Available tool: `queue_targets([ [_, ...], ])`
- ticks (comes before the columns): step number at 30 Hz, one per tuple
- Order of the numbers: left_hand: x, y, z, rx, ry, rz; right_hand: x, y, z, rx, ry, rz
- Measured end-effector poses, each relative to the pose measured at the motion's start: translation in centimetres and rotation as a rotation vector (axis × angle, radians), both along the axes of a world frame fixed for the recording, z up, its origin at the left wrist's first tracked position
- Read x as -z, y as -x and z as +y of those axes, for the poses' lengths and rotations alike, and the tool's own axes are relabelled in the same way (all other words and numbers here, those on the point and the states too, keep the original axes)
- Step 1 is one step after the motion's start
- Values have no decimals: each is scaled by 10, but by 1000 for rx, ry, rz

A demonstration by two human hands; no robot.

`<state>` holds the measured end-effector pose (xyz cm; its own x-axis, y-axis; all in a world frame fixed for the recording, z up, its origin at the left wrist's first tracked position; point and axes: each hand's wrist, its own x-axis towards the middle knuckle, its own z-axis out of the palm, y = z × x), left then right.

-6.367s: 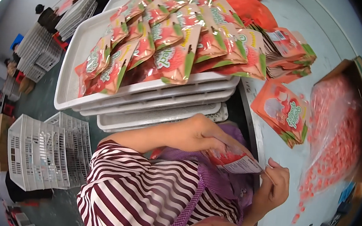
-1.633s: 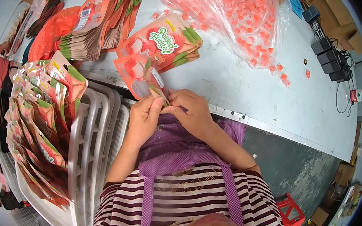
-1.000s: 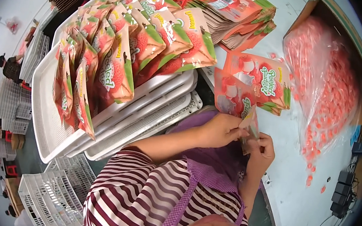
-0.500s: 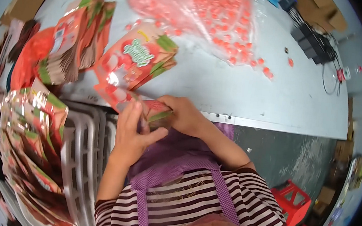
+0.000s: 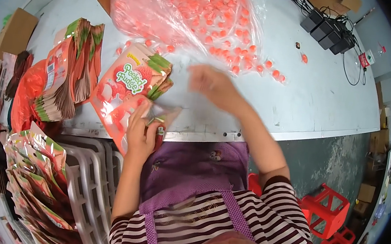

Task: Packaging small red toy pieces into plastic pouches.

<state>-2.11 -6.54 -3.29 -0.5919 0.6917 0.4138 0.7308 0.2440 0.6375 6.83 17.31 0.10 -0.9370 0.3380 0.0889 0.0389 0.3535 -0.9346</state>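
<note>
Left hand pinches a pouch tightly, mid-frame
Right hand blurs above the counter; I cannot tell its grip.

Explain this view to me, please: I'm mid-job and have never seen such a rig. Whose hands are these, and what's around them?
There is no machine: these are one person's bare hands, seen from the left of two fisheye cameras worn on the head, looking down, so straight edges bend near the rim. The left hand holds a red and green pouch. The right hand is blurred, over the pale table; I can't tell whether it holds anything. Beyond it lies a clear plastic bag of small pink wrapped pieces. A stack of similar pouches lies just beyond the left hand. More pouches rest on white trays at the left.
</note>
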Motion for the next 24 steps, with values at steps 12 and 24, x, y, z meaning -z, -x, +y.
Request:
queue_targets([
  [12, 15, 1, 11, -17, 40, 147, -13, 200, 187, 438, -1055, 76],
  [24, 11, 1, 10, -20, 179, 64, -71, 280, 282, 410, -979, -538],
])
